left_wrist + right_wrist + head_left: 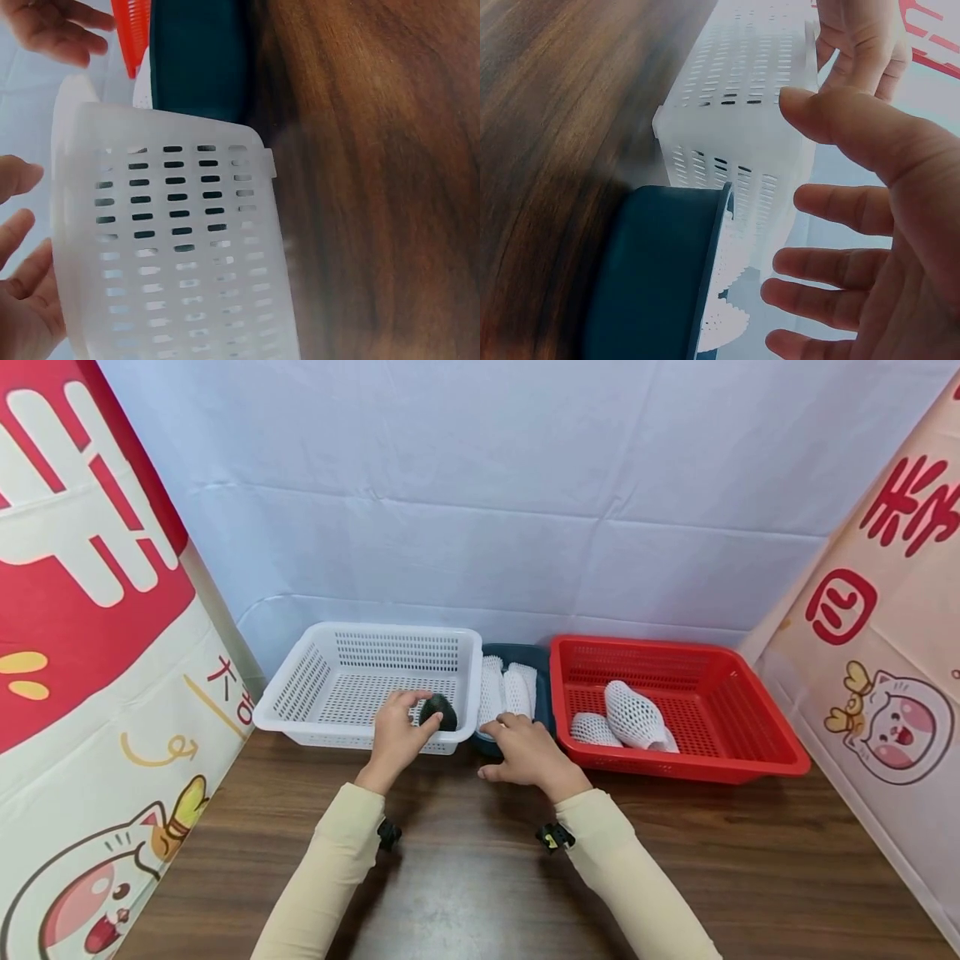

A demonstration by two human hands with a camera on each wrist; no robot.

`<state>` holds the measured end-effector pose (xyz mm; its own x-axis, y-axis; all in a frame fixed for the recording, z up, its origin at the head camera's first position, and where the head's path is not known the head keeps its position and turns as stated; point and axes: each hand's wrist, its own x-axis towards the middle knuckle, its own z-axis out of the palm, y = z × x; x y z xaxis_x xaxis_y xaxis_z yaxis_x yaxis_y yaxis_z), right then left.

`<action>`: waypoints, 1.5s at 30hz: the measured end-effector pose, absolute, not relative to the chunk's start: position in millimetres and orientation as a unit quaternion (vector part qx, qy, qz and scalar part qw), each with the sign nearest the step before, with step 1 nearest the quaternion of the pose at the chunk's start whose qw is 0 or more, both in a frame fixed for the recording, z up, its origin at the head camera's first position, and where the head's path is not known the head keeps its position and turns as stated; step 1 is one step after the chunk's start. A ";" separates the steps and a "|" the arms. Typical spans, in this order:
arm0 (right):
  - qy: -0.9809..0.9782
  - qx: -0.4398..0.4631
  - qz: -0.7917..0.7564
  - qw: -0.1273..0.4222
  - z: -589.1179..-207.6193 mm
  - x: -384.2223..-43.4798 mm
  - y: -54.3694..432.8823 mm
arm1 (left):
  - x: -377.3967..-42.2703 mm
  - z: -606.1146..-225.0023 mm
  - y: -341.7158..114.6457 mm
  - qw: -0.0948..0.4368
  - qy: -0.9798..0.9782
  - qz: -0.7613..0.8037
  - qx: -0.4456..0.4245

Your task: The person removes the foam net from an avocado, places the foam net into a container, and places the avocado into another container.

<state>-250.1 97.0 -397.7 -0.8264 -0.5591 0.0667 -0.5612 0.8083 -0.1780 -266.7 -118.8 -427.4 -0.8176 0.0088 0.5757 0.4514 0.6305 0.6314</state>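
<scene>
A dark avocado [439, 713] lies in the near right corner of the white basket [367, 727]. In the left wrist view, dark patches show low through the basket's slots. My left hand [397, 728] is over the basket's near rim, thumb and fingers spread apart just above the avocado, holding nothing. White foam net sleeves [491, 689] lie in a dark teal tub [543, 710] between the two baskets. My right hand [527, 750] hovers over the tub's near edge; the right wrist view shows its fingers [847, 208] extended and apart, with nothing in them.
On the right stands a red basket [720, 767] holding net-wrapped pieces [636, 714], their contents hidden. All three containers stand side by side on a wooden table [465, 860]. A pale cloth [487, 527] hangs behind them, and printed cloths hang at both sides.
</scene>
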 end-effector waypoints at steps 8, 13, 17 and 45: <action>-0.951 0.293 0.101 -0.004 -397.2 -250.2 97.1 | -266.4 -428.3 -121.4 0.260 -0.879 -0.374 -0.138; -0.951 0.288 0.108 -0.012 -398.5 -249.8 96.6 | -262.7 -429.1 -124.8 0.255 -0.879 -0.376 -0.144; -0.952 0.285 0.111 -0.015 -400.2 -248.7 96.3 | -260.7 -429.3 -125.7 0.244 -0.884 -0.374 -0.141; -0.958 0.269 0.096 0.027 -386.6 -239.7 136.4 | -234.6 -403.4 -99.2 0.164 -0.954 -0.127 -0.216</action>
<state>-239.7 136.4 -386.6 -0.8538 -0.5102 0.1033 -0.5205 0.8369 -0.1693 -234.6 -99.2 -403.4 -0.8528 0.3699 0.3687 0.4536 0.8745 0.1719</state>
